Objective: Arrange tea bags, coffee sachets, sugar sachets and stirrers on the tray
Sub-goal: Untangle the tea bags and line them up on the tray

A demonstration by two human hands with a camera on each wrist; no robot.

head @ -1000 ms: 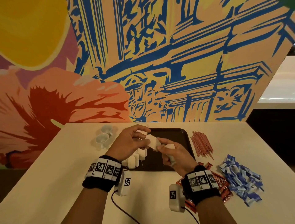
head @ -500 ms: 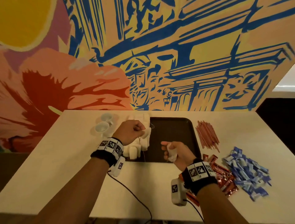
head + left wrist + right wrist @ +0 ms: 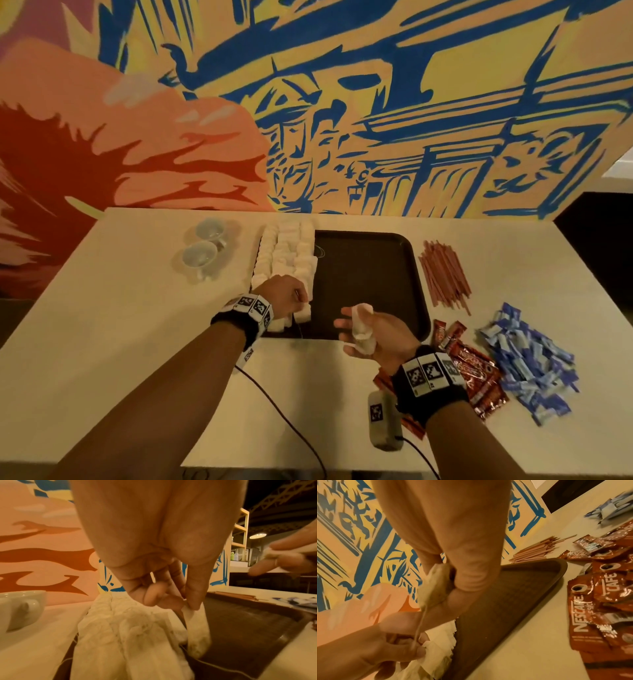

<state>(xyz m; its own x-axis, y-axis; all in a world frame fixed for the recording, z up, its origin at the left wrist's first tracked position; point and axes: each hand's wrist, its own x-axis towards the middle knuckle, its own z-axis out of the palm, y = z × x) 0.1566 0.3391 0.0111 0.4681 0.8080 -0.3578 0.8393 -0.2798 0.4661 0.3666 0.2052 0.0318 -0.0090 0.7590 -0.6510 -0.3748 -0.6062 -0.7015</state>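
Observation:
A dark tray (image 3: pixel 394 274) lies at the table's middle, with white tea bags (image 3: pixel 287 250) lined in rows along its left edge. My left hand (image 3: pixel 291 301) pinches one tea bag (image 3: pixel 195 626) at the near end of those rows, lowering it against the tray's left wall (image 3: pixel 188 655). My right hand (image 3: pixel 363 332) hovers over the tray's near edge and grips another white tea bag (image 3: pixel 433 588), whose thread hangs down. Brown stirrers (image 3: pixel 445 274), red coffee sachets (image 3: pixel 476 370) and blue sugar sachets (image 3: pixel 534 363) lie on the table right of the tray.
Two small white cups (image 3: pixel 202 246) stand left of the tea bags. A painted wall (image 3: pixel 308 102) rises behind the table. A cable (image 3: pixel 284 421) trails from my left wrist over the table's near edge (image 3: pixel 239 462).
My hands, together over the tray a second ago, have parted. The left carried one tea bag left and down to the row's near end. The right stayed near the front edge with its tea bag.

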